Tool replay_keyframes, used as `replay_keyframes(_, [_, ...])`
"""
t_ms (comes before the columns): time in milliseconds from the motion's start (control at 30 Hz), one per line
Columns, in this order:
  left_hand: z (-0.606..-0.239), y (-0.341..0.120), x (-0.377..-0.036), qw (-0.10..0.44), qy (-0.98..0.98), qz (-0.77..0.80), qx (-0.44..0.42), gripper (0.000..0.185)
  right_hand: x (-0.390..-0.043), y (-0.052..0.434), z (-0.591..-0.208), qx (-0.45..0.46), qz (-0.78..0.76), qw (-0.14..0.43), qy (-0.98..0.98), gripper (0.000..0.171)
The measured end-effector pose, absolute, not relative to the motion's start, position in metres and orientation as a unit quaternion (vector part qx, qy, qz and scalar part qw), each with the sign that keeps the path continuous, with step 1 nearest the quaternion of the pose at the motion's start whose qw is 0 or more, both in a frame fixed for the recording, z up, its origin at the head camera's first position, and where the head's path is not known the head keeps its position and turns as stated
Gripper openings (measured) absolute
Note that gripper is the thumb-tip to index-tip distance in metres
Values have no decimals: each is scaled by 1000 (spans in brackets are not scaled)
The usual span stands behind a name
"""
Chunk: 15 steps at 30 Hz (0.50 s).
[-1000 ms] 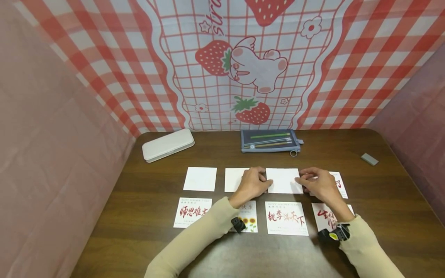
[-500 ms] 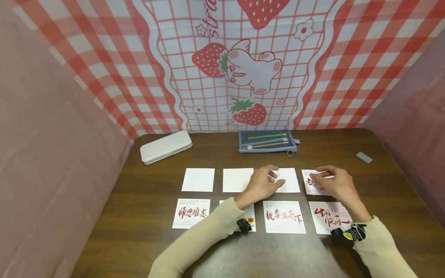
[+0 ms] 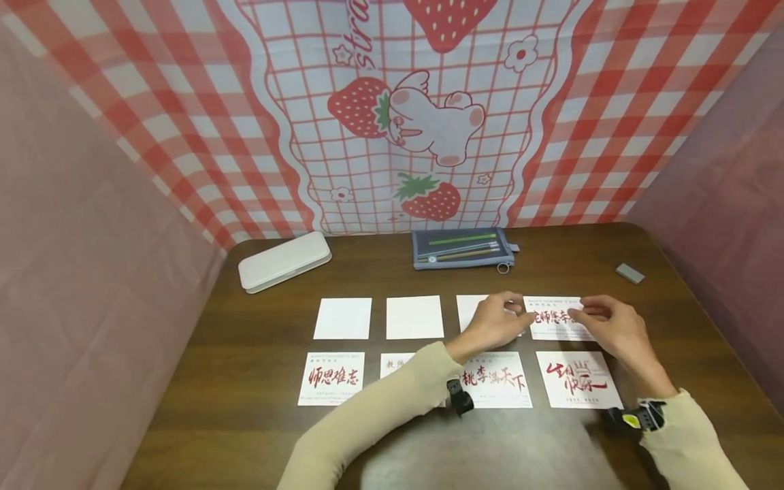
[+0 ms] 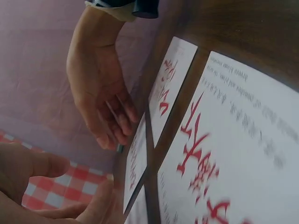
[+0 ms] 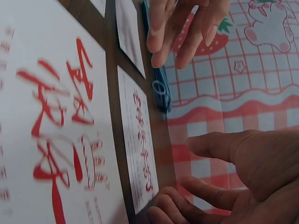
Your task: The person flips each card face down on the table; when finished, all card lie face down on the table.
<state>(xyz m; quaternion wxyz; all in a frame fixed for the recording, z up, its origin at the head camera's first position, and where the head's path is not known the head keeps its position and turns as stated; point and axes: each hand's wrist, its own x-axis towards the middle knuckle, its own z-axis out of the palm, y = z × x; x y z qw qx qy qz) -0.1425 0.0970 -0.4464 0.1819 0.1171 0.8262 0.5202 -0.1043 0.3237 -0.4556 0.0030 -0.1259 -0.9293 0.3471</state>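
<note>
While we lean over the table [image 3: 674, 327], this shows:
Left hand [image 3: 493, 324]: fingers loose and apart, tips beside the lettered card's left edge, holding nothing.
Right hand [image 3: 612, 325]: fingertips lie on the lettered card [image 3: 554, 320], fingers relaxed, nothing gripped.
Card's place: back row, nearest the right edge.
Writing: red brush characters; front-row card [image 3: 496, 381] reads 桃李满天下.
Blank cards [image 3: 343, 318]: back row, left.
Pencil case [image 3: 462, 248]: back edge, middle.

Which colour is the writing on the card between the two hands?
Red on white card; the head view shows it best.
</note>
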Motion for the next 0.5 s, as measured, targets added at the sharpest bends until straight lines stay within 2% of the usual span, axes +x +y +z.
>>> replay_keyframes(267, [-450,121,-140,160,847,497,99,59,-105,335,-457,-171,360,-8,-917,64])
replay_keyframes(500, [-450,134,-136,153,866,470,81,64,-106,337,-458,-178,369,-11,-912,65])
